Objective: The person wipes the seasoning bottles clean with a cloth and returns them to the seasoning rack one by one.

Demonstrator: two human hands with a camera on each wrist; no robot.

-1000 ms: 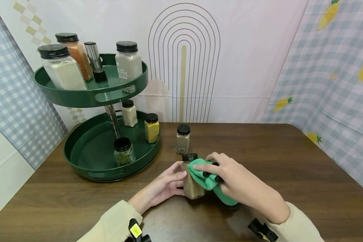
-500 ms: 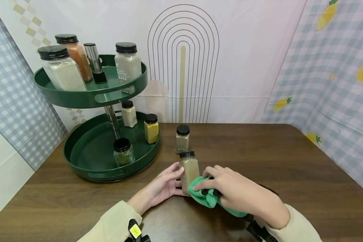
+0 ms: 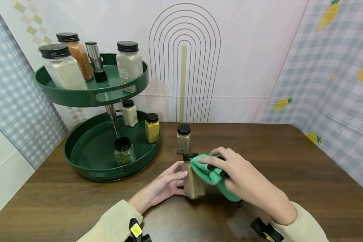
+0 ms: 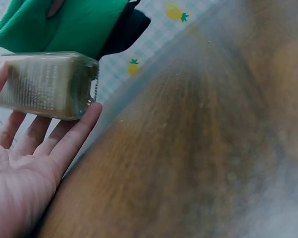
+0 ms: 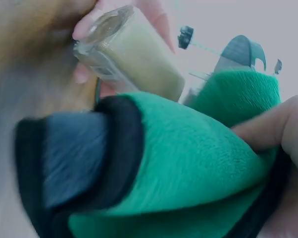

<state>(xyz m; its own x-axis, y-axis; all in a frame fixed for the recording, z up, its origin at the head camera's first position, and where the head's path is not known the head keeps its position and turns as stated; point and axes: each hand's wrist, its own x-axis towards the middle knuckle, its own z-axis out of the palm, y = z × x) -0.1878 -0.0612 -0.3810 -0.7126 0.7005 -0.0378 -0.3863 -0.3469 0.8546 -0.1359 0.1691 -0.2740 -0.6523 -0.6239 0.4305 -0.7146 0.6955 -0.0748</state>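
My left hand (image 3: 163, 188) holds a square clear spice jar (image 3: 193, 183) between thumb and fingers, tilted a little, close over the table. Tan powder fills the jar, which has a black lid. In the left wrist view, printed lettering shows on the side of the jar (image 4: 45, 84). My right hand (image 3: 242, 174) grips a folded green cloth (image 3: 210, 171) with black edging and presses it against the jar's upper right side, by the lid. The right wrist view shows the cloth (image 5: 198, 158) bunched in front of the jar (image 5: 139, 59).
Behind the held jar, a smaller black-lidded jar (image 3: 183, 139) stands on the brown table (image 3: 260, 144). At left is a two-tier green turntable rack (image 3: 93, 174); its upper tray carries large jars and a metal grinder (image 3: 95, 62), its lower one small jars such as a yellow one (image 3: 152, 128).
The right hand slid the cloth down to the jar's base, then back up to near its lid. The held jar tipped slightly along with it. The left hand kept its grip.
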